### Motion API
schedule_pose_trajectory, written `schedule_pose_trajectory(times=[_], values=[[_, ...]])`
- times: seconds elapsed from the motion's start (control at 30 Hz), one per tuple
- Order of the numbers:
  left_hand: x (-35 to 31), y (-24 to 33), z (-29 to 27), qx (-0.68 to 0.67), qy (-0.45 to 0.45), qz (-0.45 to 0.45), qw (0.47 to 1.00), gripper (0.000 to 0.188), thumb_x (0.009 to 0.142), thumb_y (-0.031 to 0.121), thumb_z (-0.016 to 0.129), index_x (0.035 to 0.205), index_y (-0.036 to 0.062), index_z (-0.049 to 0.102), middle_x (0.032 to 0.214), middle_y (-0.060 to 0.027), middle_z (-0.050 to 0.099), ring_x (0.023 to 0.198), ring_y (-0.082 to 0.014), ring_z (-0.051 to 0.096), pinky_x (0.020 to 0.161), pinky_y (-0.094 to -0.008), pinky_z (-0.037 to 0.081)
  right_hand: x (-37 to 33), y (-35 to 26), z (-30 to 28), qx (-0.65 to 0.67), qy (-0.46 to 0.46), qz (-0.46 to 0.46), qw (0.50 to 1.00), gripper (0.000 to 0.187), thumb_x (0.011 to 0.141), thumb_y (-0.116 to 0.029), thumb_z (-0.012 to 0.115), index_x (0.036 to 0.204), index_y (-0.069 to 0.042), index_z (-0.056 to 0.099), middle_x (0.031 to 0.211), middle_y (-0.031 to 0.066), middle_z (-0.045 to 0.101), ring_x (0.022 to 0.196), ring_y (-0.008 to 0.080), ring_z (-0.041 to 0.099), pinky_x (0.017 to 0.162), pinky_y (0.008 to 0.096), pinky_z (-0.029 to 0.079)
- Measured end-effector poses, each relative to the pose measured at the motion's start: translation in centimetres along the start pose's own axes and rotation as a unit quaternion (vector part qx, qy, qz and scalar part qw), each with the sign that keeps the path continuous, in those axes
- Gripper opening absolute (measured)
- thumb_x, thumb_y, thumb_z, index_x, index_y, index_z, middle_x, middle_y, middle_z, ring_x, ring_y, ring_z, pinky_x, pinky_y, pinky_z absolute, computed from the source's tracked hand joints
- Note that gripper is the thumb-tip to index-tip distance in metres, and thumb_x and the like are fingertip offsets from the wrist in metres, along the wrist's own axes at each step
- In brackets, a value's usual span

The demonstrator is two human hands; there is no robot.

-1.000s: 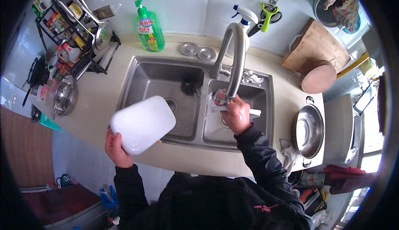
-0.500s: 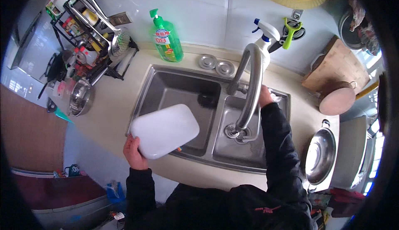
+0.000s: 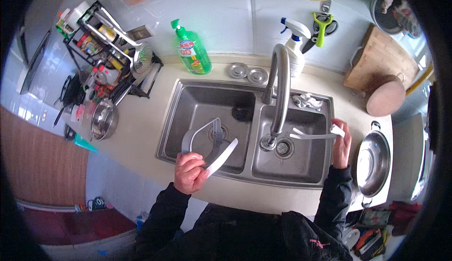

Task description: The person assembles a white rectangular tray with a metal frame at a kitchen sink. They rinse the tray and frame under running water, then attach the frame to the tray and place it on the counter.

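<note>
My left hand (image 3: 190,172) is closed on a white rectangular plastic container (image 3: 223,157), tilted on edge over the left sink basin. Its hollow inside and pale rim show. On the right, my right hand (image 3: 341,143) grips a thin white plastic piece (image 3: 313,135), seen nearly edge-on above the right basin; its full shape cannot be made out. The steel faucet (image 3: 281,86) arches between the hands, its spout over the right basin. A crumpled whitish cloth (image 3: 307,101) lies on the sink's back ledge, apart from my right hand.
A double steel sink (image 3: 248,164) is set in the pale counter. Behind it stand a green pump bottle (image 3: 194,53), a white spray bottle (image 3: 294,56) and two round metal drain covers (image 3: 247,74). A steel pan (image 3: 373,163) sits at right, a utensil rack (image 3: 110,49) at left.
The container in my left hand has turned from flat face to edge-on and shifted right. My right hand has come back from behind the faucet, near the cloth, with the thin white piece.
</note>
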State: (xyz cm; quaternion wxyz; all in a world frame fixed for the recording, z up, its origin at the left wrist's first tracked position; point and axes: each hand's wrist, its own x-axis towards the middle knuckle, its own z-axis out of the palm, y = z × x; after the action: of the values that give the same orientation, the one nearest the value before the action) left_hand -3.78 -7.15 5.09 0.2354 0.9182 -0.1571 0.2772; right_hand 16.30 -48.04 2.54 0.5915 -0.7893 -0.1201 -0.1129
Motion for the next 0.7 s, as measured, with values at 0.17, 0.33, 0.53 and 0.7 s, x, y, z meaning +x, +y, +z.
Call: schedule_pose_trajectory(times=[0.17,0.33,0.53,0.7], values=[[0.6,-3.6,-0.3,-0.145,-0.048,-0.002,0.988,0.021,0.07,0.001,0.069,0.085,0.008,0.056,0.103,-0.0029,0.067,0.099,-0.0229,0.058,0.083,-0.0384,0.042,-6.6,-0.7,-0.4,-0.106,0.086,0.074,0.988,0.041,0.102,-0.034,0.04,0.098,-0.001,0.065,0.081,0.0026,0.055,0.076,0.0127,0.051,0.069,0.0277,0.041],[1.1,-9.0,-1.3,-0.158,-0.086,0.102,0.978,0.039,0.067,-0.01,0.064,0.096,0.0098,0.047,0.113,-0.0049,0.065,0.105,-0.0237,0.055,0.089,-0.0375,0.043,-13.7,-3.5,4.7,0.028,0.166,0.209,0.963,0.039,0.099,-0.041,0.047,0.093,-0.006,0.065,0.077,-0.0024,0.052,0.064,0.0045,0.048,0.049,0.0211,0.04],[2.2,-13.1,-5.1,-0.096,-0.052,0.17,0.979,0.026,0.064,-0.004,0.065,0.081,0.0091,0.05,0.118,-0.0071,0.062,0.109,-0.0265,0.052,0.094,-0.0394,0.039,-18.1,-7.6,12.9,0.029,0.122,0.238,0.963,0.036,0.102,-0.025,0.041,0.095,0.002,0.063,0.094,0.0073,0.058,0.079,0.0151,0.061,0.065,0.0287,0.054],[3.6,-14.8,-7.3,-0.339,0.06,-0.025,0.938,0.075,0.066,-0.002,0.064,0.133,0.0035,0.032,0.143,-0.0151,0.031,0.118,-0.0263,0.04,0.097,-0.0411,0.042,-19.0,-9.6,16.9,0.063,0.122,0.182,0.974,0.037,0.101,-0.026,0.045,0.09,0.005,0.062,0.094,0.009,0.055,0.078,0.0161,0.061,0.067,0.0296,0.054]])
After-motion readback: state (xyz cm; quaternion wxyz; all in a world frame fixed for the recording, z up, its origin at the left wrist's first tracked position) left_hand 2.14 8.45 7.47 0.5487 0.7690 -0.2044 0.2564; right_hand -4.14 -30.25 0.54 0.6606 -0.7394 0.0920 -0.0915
